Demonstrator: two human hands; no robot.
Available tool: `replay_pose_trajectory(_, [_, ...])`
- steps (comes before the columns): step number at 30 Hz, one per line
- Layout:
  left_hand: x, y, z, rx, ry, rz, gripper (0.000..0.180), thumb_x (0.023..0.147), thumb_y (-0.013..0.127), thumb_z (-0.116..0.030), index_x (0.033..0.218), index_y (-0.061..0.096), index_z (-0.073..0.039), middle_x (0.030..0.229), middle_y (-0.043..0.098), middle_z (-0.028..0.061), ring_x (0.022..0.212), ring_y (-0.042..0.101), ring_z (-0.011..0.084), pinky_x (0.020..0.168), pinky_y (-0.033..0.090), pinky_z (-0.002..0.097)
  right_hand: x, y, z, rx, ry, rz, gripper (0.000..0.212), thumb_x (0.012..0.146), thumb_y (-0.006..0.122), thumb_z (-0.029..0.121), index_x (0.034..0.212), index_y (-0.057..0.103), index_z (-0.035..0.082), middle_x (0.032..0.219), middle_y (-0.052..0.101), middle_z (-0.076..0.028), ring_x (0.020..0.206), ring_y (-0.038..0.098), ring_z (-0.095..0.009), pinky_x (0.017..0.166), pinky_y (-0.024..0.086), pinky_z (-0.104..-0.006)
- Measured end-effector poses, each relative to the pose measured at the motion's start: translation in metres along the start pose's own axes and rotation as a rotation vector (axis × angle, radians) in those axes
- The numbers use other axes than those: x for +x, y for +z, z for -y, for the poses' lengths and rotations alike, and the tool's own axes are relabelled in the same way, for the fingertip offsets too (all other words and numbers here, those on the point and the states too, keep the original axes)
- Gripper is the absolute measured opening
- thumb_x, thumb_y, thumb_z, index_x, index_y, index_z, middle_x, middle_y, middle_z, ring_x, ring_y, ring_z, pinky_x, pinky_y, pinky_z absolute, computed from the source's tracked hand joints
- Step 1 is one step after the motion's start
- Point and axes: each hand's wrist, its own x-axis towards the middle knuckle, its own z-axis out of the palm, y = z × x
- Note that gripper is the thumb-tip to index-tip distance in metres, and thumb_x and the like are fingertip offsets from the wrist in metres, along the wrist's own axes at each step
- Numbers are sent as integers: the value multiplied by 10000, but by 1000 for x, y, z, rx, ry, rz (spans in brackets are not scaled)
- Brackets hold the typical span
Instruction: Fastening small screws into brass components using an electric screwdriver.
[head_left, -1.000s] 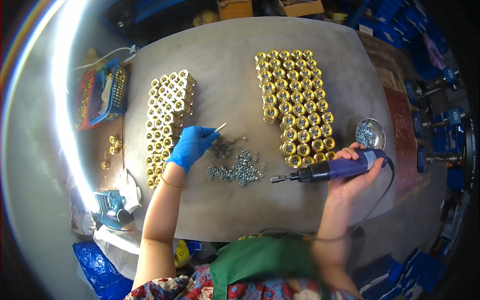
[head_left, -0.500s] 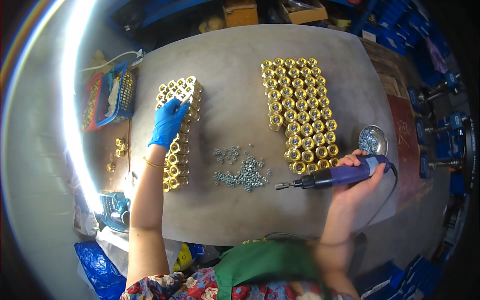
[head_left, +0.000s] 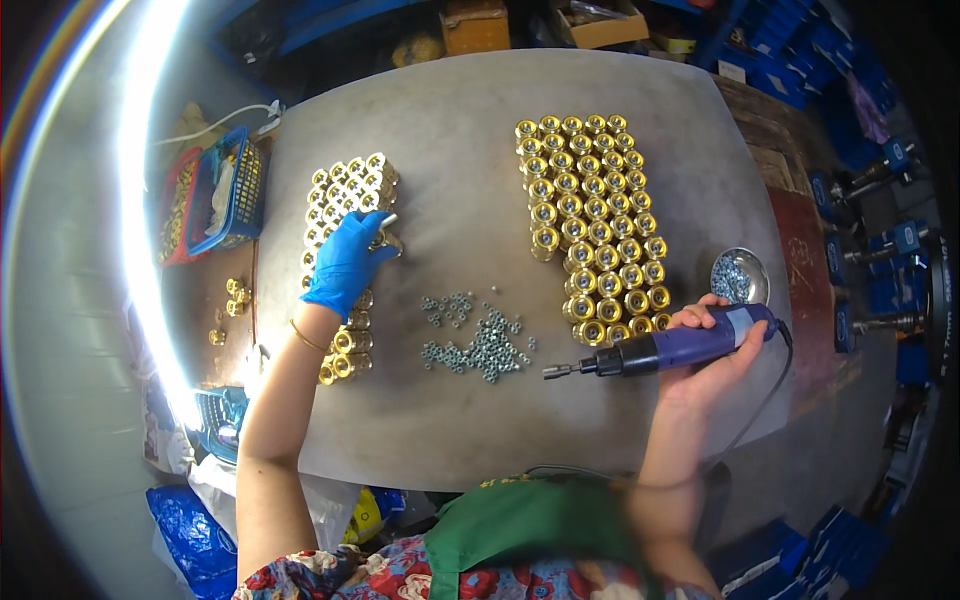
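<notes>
At the left block of shiny brass fittings (head_left: 350, 180), my left hand (head_left: 345, 262), in a blue glove, has its thumb and fingers closed around a brass fitting (head_left: 389, 241). A pale metal end (head_left: 389, 220) pokes out by the fingertips; the hand hides part of the block. My bare right hand (head_left: 715, 365) grips a purple and black electric screwdriver (head_left: 680, 347), its socket tip pointing left over the table. Between the two blocks lies a loose pile of small silver nuts (head_left: 488, 345). Another block of brass fittings (head_left: 595, 215) stands upright in rows to the right.
A metal bowl of small nuts (head_left: 740, 277) sits beyond my right hand. On the left are a blue basket (head_left: 245, 190), a red basket (head_left: 180, 205) and a few loose brass fittings (head_left: 236, 298). A black cord (head_left: 775, 385) trails from the screwdriver. Bench fixtures (head_left: 880, 250) line the right.
My left hand has come slightly nearer and turned rightward, now with a brass fitting at the block's right side. My right hand and the screwdriver stay almost still; the whole view has shifted slightly.
</notes>
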Motion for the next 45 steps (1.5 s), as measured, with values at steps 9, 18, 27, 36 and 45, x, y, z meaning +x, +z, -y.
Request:
replay_pose_trajectory(9, [-7,-3,-35,-266,-222,248,288,765,663,-201,1005,633,-44,813,641,114,710,596,235,680,469,326,-5,3,0,12,-15,55,459,840,496,489,934,483,40,884,505,-89,644,485,-142,607,426,-264])
replay_pose_trajectory(18, [-97,6,-160,-1686,-700,309,244,839,594,-206,992,613,-16,746,546,-14,536,366,17,452,285,153,-10,14,7,67,-125,208,473,814,557,456,929,523,-1,928,530,-130,665,489,-148,610,431,-262])
replay_pose_trajectory(27, [-94,7,-172,-1658,-683,330,200,839,584,-148,977,613,-5,699,527,-18,527,340,18,442,276,164,-11,13,15,-12,-198,201,504,812,492,542,911,490,48,825,533,-68,553,464,-127,528,390,-260])
replay_pose_trajectory(36, [-95,18,-177,-1590,-599,298,213,844,600,-194,956,609,-12,699,543,-4,521,383,29,432,287,170,-8,15,17,-8,-195,225,482,816,492,530,906,487,57,798,523,-59,540,461,-125,523,389,-265])
replay_pose_trajectory(45, [-92,11,-184,-1618,-656,194,272,829,627,-268,924,609,-14,735,576,20,561,456,41,435,308,170,1,8,12,-23,-143,195,472,806,499,531,879,475,66,778,513,-53,524,449,-122,521,389,-266])
